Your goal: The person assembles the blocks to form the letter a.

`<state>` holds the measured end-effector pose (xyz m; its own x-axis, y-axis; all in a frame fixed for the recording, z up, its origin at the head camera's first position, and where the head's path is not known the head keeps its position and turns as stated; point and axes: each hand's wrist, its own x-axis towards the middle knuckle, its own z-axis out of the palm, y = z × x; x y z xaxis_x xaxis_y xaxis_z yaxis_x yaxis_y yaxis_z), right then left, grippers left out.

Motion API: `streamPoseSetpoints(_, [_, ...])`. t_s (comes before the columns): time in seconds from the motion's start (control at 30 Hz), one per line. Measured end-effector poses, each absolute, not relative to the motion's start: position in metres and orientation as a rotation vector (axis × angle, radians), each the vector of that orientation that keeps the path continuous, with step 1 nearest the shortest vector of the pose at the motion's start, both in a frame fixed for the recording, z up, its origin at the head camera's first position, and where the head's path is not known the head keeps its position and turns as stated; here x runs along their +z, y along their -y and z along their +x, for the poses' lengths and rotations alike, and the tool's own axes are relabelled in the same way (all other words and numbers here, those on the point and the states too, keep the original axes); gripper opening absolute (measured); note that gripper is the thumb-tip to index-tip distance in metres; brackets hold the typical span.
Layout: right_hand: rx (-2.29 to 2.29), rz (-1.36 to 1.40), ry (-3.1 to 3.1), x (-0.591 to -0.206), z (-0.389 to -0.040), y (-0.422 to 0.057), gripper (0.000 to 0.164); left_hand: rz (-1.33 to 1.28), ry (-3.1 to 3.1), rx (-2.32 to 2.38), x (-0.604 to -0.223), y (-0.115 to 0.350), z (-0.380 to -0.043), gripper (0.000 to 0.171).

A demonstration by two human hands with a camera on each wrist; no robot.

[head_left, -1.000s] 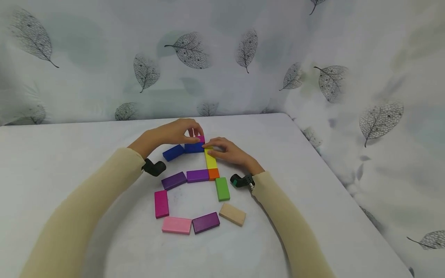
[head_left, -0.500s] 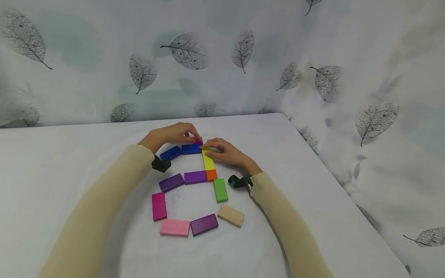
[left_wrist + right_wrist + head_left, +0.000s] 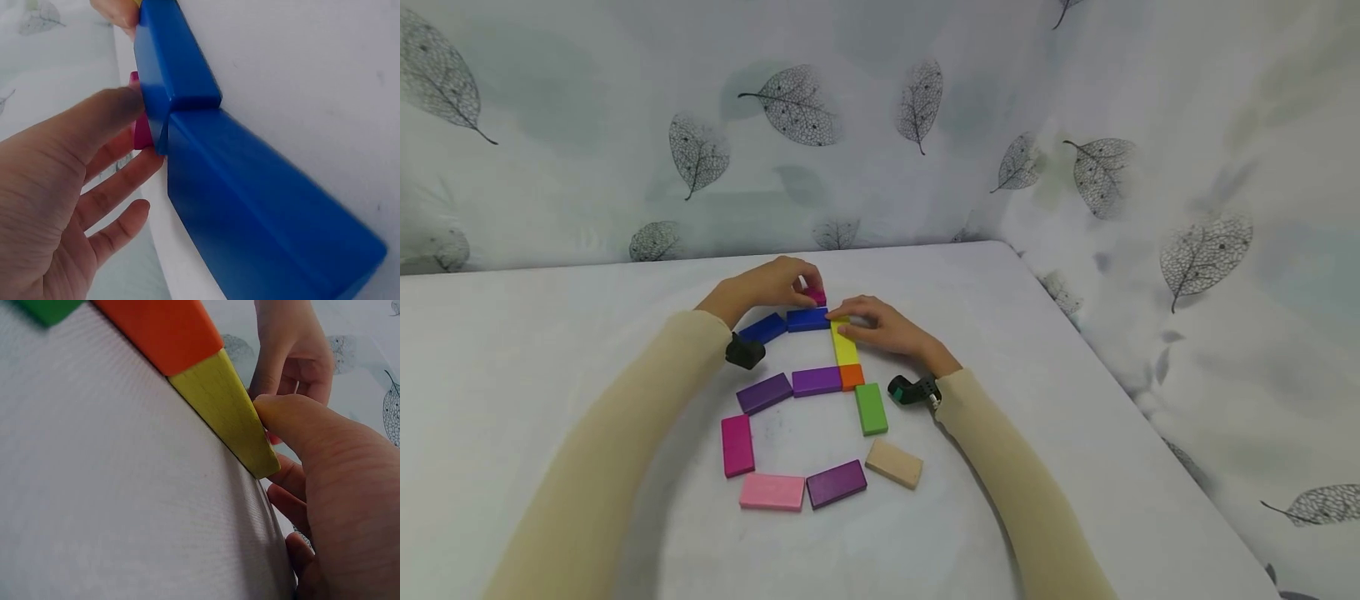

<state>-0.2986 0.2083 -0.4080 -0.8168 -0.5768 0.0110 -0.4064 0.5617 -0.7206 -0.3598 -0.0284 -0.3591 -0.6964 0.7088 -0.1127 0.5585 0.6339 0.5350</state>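
My left hand [image 3: 766,283] holds a magenta block [image 3: 815,296] just behind a blue block [image 3: 807,320]. In the left wrist view, the thumb [image 3: 109,115] overlaps the side of that blue block, which hides much of the magenta one. A second blue block [image 3: 256,206] angles off from the first. My right hand [image 3: 887,327] grips the far end of a yellow block [image 3: 847,348], its thumb along one side and a finger by the end, as the right wrist view shows. An orange block [image 3: 852,377] meets the yellow block's near end.
Below these, purple blocks [image 3: 817,381], a green block [image 3: 871,408], a wooden-coloured block [image 3: 893,463], a pink block [image 3: 772,492] and another magenta block [image 3: 737,446] form a loop on the white table [image 3: 970,533]. A leaf-patterned curtain [image 3: 880,200] stands behind the table.
The magenta block in my left hand has moved a little away behind the blue block, and the left forearm has shifted right. My right hand stays at the yellow block.
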Motion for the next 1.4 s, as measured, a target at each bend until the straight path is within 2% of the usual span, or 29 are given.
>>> streamPoseSetpoints(0.83, [-1.102,-0.799,-2.556,-0.409,-0.3,-0.207,0.036,1.018,-2.577,0.693,-0.341,0.035,-0.346,0.032])
streamPoseSetpoints(1.4, [-1.11,-0.805,-2.565,-0.411,-0.303,-0.207,0.034,1.056,-2.578,0.7,-0.325,0.05,-0.323,0.039])
